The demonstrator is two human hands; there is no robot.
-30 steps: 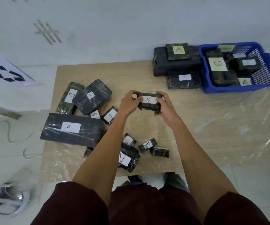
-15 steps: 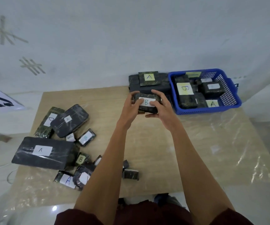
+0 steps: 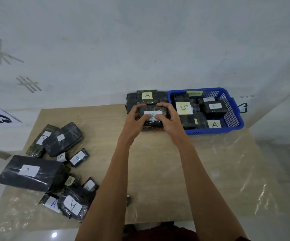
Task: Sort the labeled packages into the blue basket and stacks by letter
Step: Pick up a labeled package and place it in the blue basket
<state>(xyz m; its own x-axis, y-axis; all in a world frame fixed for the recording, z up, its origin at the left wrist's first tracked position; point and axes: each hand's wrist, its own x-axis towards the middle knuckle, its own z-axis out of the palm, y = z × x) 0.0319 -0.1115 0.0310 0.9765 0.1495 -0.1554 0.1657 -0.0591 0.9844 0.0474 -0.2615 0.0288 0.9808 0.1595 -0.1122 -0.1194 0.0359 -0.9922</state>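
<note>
Head view: A mis-sort is judged the main risk. The B-labelled package is held in the upper middle of the frame, directly in front of the stack topped with an A label and just left of the blue basket. If it were released there, a B could be left among the A packages. The basket is seen to hold mostly B labels, though one A label shows at its near edge, so the intended grouping cannot be read with certainty. A slip is also possible, since the wrapping looks glossy and the package below it is dark and uneven. The B label is partly hidden by the thumbs, which could hinder a check of the letter.

The package is gripped from both ends: the left hand is curled round its left side and the right hand round its right side, with both thumbs laid on the white label. Whether it rests on the dark package beneath or is held just above cannot be told. The unsorted pile lies well apart, on the table at the lower left of the frame.
</note>
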